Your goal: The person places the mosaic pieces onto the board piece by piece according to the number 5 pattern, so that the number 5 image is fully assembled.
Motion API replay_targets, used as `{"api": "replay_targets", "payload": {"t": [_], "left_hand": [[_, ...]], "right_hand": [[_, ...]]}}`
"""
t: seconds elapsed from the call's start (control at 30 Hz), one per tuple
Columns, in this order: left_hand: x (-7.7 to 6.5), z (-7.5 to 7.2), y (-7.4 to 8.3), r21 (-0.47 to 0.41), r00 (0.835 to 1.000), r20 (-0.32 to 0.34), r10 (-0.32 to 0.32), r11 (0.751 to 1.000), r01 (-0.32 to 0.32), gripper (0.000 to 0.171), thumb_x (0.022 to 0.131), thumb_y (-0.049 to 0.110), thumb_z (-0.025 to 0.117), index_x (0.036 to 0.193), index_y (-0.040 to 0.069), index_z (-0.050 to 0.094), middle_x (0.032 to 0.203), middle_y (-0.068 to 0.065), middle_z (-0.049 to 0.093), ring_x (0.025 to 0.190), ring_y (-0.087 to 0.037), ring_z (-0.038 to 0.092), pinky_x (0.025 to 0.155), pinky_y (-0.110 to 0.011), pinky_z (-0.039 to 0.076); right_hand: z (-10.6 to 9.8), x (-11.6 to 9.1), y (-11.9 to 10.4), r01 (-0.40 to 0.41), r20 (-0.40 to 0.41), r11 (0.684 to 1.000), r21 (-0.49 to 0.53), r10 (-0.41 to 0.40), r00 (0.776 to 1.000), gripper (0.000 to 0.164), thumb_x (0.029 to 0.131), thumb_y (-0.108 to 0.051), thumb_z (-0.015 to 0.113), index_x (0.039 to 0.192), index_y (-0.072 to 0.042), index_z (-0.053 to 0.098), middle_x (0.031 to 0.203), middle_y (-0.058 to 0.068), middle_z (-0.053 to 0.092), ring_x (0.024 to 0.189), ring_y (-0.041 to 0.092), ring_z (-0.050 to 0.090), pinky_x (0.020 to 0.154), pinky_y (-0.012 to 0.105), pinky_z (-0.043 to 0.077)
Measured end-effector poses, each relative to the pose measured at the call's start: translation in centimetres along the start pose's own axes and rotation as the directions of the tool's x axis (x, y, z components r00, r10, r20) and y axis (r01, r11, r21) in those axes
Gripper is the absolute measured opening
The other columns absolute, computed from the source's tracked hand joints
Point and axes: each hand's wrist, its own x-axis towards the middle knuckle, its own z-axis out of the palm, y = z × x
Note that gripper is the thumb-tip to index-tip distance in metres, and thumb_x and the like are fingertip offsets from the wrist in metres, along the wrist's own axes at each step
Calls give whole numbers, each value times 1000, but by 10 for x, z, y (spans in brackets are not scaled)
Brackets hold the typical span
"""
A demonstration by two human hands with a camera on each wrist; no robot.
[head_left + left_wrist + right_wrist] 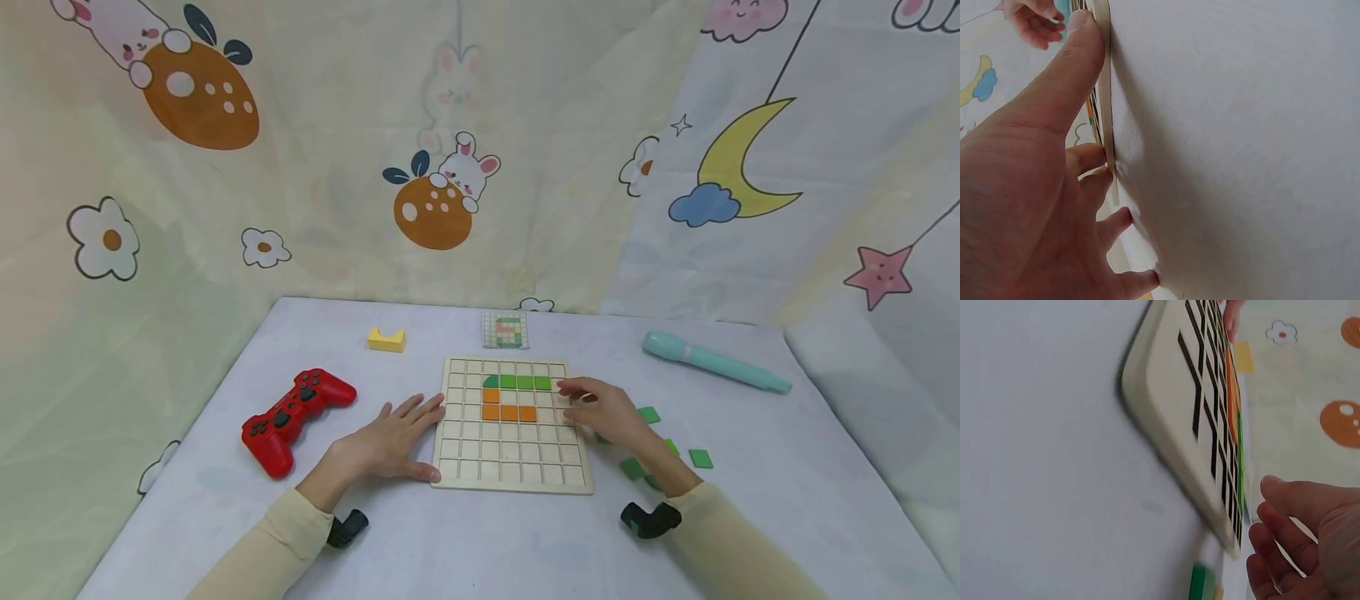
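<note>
A wooden grid board [510, 477] lies in the middle of the table. On it sit a dark green rounded tile [491, 382], a row of light green tiles [526, 382] and several orange tiles [509, 413]. My left hand [390, 437] rests along the board's left edge with fingers spread, its thumb [1075, 53] touching the rim. Over the right edge, beside the green row, hovers my right hand [607, 412]; its fingers [1288, 537] are loosely bent and no tile shows between them. Several loose green tiles [701, 459] lie around and beneath the right forearm.
A small pattern card [506, 330] lies behind the board, with a yellow notched block [387, 340] to its left. At left is a red game controller [295, 417]. A teal microphone-shaped object [716, 362] lies at the back right. A printed cloth hangs behind the table.
</note>
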Motion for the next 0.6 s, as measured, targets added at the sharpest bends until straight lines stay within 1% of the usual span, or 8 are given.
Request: {"api": "replay_targets", "payload": {"t": [0.23,0.33,0.43,0.6], "left_hand": [[-1,0,0,3,1000,-1,1,1000,-1,98,76,60,72,154,22,26,164,4,15,150,-31,14,115,-65,19],[-1,0,0,7,1000,-2,2,1000,-2,98,76,60,71,154,22,26,164,4,15,150,-31,14,115,-64,19],[-2,0,0,1,1000,-6,5,1000,-5,98,76,60,72,154,21,26,164,4,15,150,-31,14,115,-65,19],[-1,1,-1,-1,1000,-11,11,1000,-11,97,77,60,71,154,21,27,164,4,15,150,-31,14,114,-65,19]], "right_hand": [[-26,-16,27,-29,-37,997,-73,26,999,45,89,-13,68,132,-7,57,122,11,67,108,28,60,95,47,49],[-34,-20,36,-22,-36,996,-91,18,999,44,88,-11,68,131,-7,58,124,11,66,108,28,59,94,48,49],[-39,-22,42,10,-14,993,-118,-12,1000,43,88,-6,67,130,-7,59,124,11,65,108,28,59,94,48,49],[-44,-21,46,51,69,990,-129,-43,997,41,88,0,64,128,-10,61,125,9,64,111,29,58,96,49,49]]}}
